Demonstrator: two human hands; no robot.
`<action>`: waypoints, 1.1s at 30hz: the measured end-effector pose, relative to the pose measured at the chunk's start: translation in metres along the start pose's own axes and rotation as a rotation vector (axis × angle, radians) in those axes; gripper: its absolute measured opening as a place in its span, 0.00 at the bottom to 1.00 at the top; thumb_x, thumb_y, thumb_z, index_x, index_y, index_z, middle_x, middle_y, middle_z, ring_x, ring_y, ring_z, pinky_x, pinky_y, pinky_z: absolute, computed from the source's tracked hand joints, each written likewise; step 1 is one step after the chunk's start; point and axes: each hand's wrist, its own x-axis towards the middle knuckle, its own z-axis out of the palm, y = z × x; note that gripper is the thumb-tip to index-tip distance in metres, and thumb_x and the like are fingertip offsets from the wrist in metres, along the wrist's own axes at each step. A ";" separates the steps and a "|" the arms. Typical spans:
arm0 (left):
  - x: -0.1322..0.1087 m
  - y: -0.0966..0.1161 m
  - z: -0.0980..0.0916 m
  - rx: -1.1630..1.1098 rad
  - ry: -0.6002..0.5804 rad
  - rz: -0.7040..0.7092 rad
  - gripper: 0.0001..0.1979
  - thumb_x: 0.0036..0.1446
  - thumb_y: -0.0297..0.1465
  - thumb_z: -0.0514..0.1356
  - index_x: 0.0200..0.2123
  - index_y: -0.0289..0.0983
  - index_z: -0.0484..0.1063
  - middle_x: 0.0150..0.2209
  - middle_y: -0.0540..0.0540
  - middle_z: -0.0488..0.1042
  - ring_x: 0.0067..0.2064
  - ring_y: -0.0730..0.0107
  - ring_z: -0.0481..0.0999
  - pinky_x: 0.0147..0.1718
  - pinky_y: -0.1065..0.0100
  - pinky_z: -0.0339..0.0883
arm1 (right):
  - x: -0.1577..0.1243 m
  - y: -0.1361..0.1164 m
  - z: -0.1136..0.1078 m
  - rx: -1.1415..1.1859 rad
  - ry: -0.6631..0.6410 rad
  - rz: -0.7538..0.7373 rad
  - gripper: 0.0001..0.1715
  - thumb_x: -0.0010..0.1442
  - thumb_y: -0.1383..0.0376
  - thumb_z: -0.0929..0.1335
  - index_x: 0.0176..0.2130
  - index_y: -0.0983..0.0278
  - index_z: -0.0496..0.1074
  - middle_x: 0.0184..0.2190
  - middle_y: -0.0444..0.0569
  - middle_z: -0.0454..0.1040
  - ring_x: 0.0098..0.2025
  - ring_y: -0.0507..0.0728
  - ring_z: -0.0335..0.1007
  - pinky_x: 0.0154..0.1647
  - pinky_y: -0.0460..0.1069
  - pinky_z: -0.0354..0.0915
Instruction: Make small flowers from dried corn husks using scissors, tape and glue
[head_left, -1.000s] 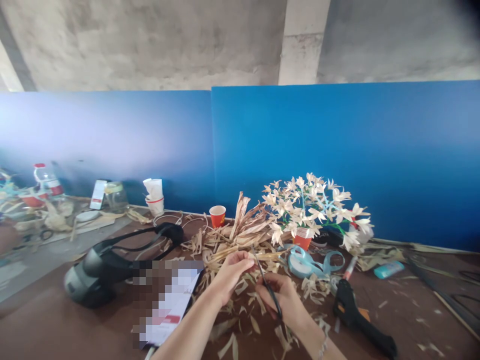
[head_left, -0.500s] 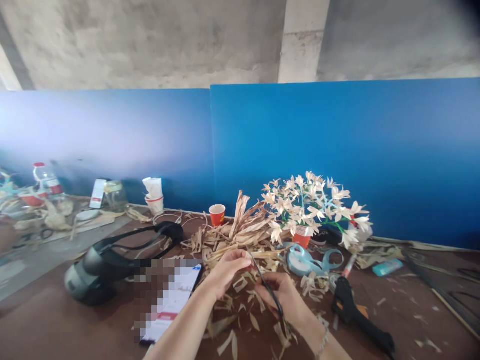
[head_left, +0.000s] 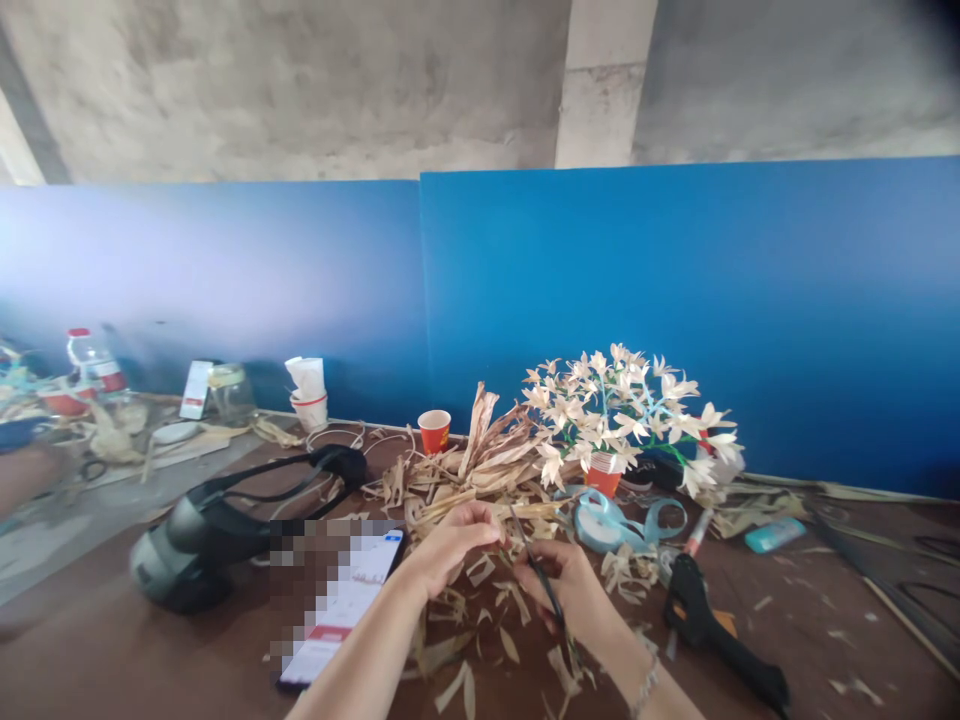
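Note:
My left hand [head_left: 450, 545] is closed in a pinch on a small strip of dried corn husk [head_left: 491, 535] above the brown table [head_left: 90, 640]. My right hand [head_left: 574, 590] grips black scissors [head_left: 536, 570], whose blades point up towards the husk strip. The two hands almost touch. Husk scraps [head_left: 480, 575] lie scattered under and around them. A heap of dried husks [head_left: 480, 455] lies just behind.
A red cup with a bouquet of husk flowers [head_left: 626, 410] stands behind the hands, light blue ribbon [head_left: 607, 520] beside it. A black glue gun [head_left: 709, 625] lies at right, a phone [head_left: 341, 610] and black headset [head_left: 202, 545] at left. A small red cup [head_left: 434, 431] and blue wall panels stand behind.
My hands have drawn slightly closer together and the scissors' blades have moved in towards the pinched husk. The rest of the table is unchanged.

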 end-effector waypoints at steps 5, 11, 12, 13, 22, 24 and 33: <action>-0.001 -0.004 0.004 0.430 -0.059 0.002 0.02 0.40 0.27 0.57 0.21 0.34 0.67 0.19 0.54 0.63 0.23 0.77 0.60 0.23 0.74 0.52 | 0.000 0.005 0.001 0.127 0.075 -0.134 0.19 0.47 0.60 0.71 0.38 0.66 0.67 0.12 0.35 0.59 0.11 0.44 0.48 0.11 0.40 0.50; -0.003 -0.004 0.014 0.605 -0.115 0.075 0.02 0.41 0.25 0.56 0.22 0.34 0.68 0.20 0.53 0.65 0.24 0.76 0.62 0.24 0.74 0.54 | -0.002 0.006 -0.001 0.020 0.083 -0.205 0.08 0.49 0.64 0.69 0.29 0.67 0.68 0.12 0.35 0.57 0.14 0.44 0.50 0.14 0.41 0.51; -0.002 -0.004 0.014 0.602 -0.094 0.077 0.02 0.41 0.25 0.56 0.22 0.34 0.68 0.21 0.53 0.65 0.25 0.76 0.62 0.24 0.74 0.55 | -0.001 0.007 -0.002 0.023 0.097 -0.195 0.09 0.48 0.64 0.69 0.29 0.67 0.67 0.12 0.35 0.57 0.13 0.44 0.50 0.13 0.41 0.51; -0.001 -0.004 0.014 0.591 -0.063 0.079 0.01 0.41 0.25 0.57 0.23 0.34 0.68 0.21 0.53 0.65 0.25 0.76 0.62 0.24 0.74 0.55 | 0.000 0.007 -0.002 0.031 0.109 -0.180 0.10 0.48 0.64 0.70 0.29 0.66 0.66 0.12 0.35 0.57 0.13 0.44 0.50 0.13 0.41 0.51; 0.003 -0.004 0.023 0.133 0.079 0.082 0.06 0.43 0.30 0.62 0.26 0.34 0.69 0.22 0.53 0.69 0.25 0.76 0.65 0.27 0.73 0.56 | 0.000 0.002 0.001 0.154 0.159 -0.127 0.18 0.44 0.56 0.71 0.29 0.66 0.64 0.11 0.34 0.57 0.10 0.45 0.52 0.10 0.41 0.53; 0.002 -0.003 0.027 0.062 0.057 0.056 0.08 0.42 0.33 0.63 0.24 0.34 0.70 0.21 0.52 0.69 0.25 0.75 0.65 0.27 0.73 0.56 | 0.001 0.001 0.002 0.176 0.181 -0.142 0.19 0.44 0.55 0.71 0.29 0.66 0.64 0.11 0.35 0.58 0.10 0.45 0.53 0.10 0.41 0.54; -0.001 0.000 0.026 0.028 0.142 0.133 0.09 0.45 0.35 0.62 0.23 0.34 0.70 0.23 0.50 0.71 0.28 0.73 0.68 0.32 0.71 0.57 | -0.003 -0.005 0.004 0.203 0.122 -0.110 0.20 0.44 0.54 0.71 0.28 0.65 0.64 0.11 0.36 0.60 0.12 0.46 0.56 0.12 0.41 0.54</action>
